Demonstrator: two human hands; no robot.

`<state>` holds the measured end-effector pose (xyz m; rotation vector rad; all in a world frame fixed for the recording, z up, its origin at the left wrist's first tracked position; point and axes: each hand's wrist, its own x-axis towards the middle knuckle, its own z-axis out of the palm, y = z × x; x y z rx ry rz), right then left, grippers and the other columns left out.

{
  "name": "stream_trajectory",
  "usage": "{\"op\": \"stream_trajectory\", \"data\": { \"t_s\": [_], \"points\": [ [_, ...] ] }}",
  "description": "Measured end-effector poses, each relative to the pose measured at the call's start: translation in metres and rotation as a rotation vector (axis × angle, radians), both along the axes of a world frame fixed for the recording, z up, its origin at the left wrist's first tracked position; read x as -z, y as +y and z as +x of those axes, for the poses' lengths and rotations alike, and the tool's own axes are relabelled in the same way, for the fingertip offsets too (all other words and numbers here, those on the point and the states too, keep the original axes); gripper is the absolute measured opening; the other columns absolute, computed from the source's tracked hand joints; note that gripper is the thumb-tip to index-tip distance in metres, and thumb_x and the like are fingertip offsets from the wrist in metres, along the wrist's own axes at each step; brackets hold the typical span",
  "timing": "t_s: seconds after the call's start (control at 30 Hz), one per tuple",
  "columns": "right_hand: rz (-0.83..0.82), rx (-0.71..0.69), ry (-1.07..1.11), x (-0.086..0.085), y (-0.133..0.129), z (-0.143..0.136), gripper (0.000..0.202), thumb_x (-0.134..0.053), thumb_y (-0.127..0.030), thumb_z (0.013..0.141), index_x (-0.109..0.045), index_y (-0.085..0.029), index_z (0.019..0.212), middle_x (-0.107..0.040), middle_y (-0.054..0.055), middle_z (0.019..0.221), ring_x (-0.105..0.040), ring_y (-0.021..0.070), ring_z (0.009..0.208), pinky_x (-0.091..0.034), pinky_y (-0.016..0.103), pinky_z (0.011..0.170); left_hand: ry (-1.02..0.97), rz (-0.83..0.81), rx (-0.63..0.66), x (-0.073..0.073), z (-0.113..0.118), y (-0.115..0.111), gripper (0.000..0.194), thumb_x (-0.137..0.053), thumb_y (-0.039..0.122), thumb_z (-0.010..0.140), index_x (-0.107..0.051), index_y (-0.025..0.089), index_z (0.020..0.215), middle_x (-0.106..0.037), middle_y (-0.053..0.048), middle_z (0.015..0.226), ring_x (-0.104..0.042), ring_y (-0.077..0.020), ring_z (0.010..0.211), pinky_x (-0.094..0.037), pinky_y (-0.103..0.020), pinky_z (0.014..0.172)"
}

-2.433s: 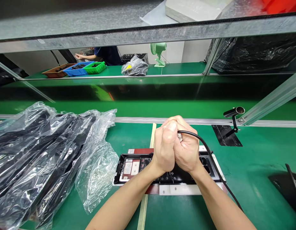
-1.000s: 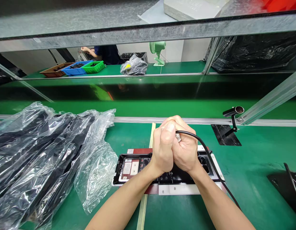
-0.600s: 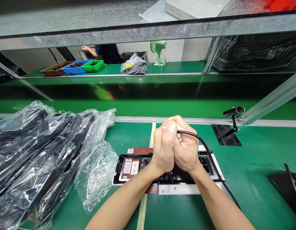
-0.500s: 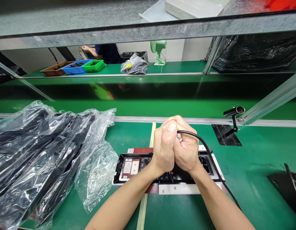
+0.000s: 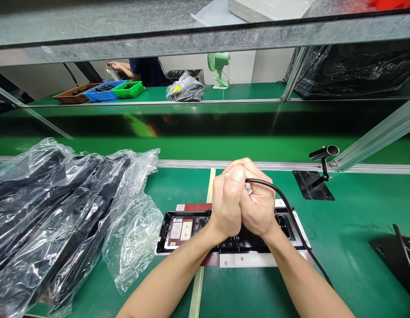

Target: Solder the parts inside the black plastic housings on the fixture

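Both fists are pressed together over the middle of a long black plastic housing (image 5: 164, 234). My left hand (image 5: 226, 203) and my right hand (image 5: 258, 203) are wrapped round a corded electric screwdriver (image 5: 248, 188). Only its pale end shows between the hands; its body and tip are hidden. From that end a black cable (image 5: 287, 201) curves over my right hand and down to the right. The housing lies in a fixture with red-brown parts and a white front strip (image 5: 251, 260). Round openings and a pale labelled plate (image 5: 180, 230) show inside the housing.
Clear plastic bags (image 5: 132, 238) with long black parts cover the left. A black tube holder (image 5: 324, 153) stands back right, a black object (image 5: 393, 256) at far right. Beyond the green belt (image 5: 191, 148) are bins (image 5: 128, 89), a fan (image 5: 218, 70) and a co-worker. A metal shelf (image 5: 158, 46) crosses overhead.
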<state>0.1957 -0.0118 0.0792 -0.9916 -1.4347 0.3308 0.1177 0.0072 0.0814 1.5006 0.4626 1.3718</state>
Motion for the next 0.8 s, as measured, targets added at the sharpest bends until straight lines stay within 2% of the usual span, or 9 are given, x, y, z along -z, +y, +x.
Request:
{"op": "stream_trajectory", "data": {
  "t_s": [0.23,0.4,0.53,0.7,0.8],
  "points": [
    [0.006,-0.006,0.003,-0.0001,-0.0002,-0.0001,0.019,-0.056,-0.022,0.095,-0.065,-0.02,0.079,-0.06,0.004,0.088,-0.056,0.0158,0.079,-0.046,0.033,0.071,0.001,-0.034,0.042,-0.0015,0.0005,0.0,0.044,-0.038,0.05,0.103,-0.051,0.021,0.071,-0.049,-0.002,0.073,-0.046,-0.0175,0.065,-0.043,-0.035,0.065],
    [0.017,-0.013,0.016,0.0006,0.0003,0.0003,0.016,-0.058,-0.021,0.094,-0.067,-0.02,0.081,-0.061,0.003,0.088,-0.058,0.016,0.08,-0.046,0.033,0.072,0.054,-0.034,0.013,-0.0018,-0.0005,0.0003,0.046,-0.038,0.051,0.102,-0.046,0.022,0.068,-0.046,-0.001,0.068,-0.042,-0.0169,0.061,-0.041,-0.035,0.06],
    [0.016,-0.018,0.015,0.0008,0.0007,0.0005,0.016,-0.058,-0.021,0.094,-0.068,-0.021,0.082,-0.062,0.003,0.089,-0.059,0.0163,0.081,-0.047,0.033,0.072,-0.017,-0.027,0.024,-0.0005,0.0013,0.0001,0.044,-0.039,0.051,0.102,-0.047,0.022,0.07,-0.047,-0.001,0.071,-0.046,-0.0175,0.065,-0.042,-0.035,0.063],
    [-0.002,-0.009,0.003,0.0004,0.0003,0.0003,0.021,-0.054,-0.025,0.096,-0.067,-0.021,0.08,-0.062,0.005,0.089,-0.059,0.0172,0.081,-0.047,0.034,0.072,-0.045,-0.023,0.036,0.0004,0.0019,0.0003,0.044,-0.041,0.048,0.103,-0.047,0.022,0.068,-0.043,0.001,0.068,-0.04,-0.0152,0.06,-0.043,-0.035,0.065],
    [-0.001,0.001,0.002,0.0006,0.0004,0.0001,0.02,-0.055,-0.026,0.096,-0.065,-0.021,0.079,-0.062,0.004,0.088,-0.058,0.0172,0.08,-0.047,0.034,0.071,-0.008,-0.026,0.042,-0.0009,0.0019,0.0002,0.046,-0.037,0.049,0.103,-0.052,0.022,0.07,-0.05,-0.002,0.072,-0.049,-0.0182,0.068,-0.045,-0.036,0.069]
  ]
}}
